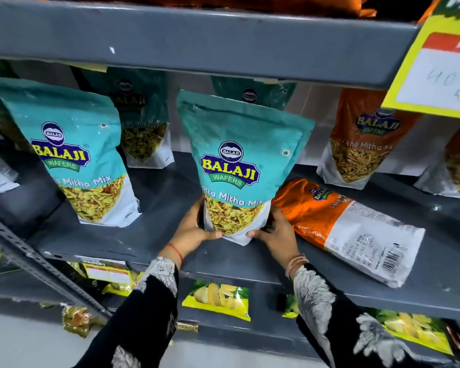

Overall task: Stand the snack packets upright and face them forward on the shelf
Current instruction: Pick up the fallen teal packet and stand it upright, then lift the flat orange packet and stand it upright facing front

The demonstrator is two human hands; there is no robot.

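Teal Balaji packet (237,166) upright mid-shelf (157,216), front facing out, tilted slightly back. Second teal packet (75,155) upright at left, facing out. Orange packet (351,229) lying flat just right, back side up. Another orange packet (364,142) upright behind.

Dim shelf interior, blurred edges, glare on orange packet (303,208)
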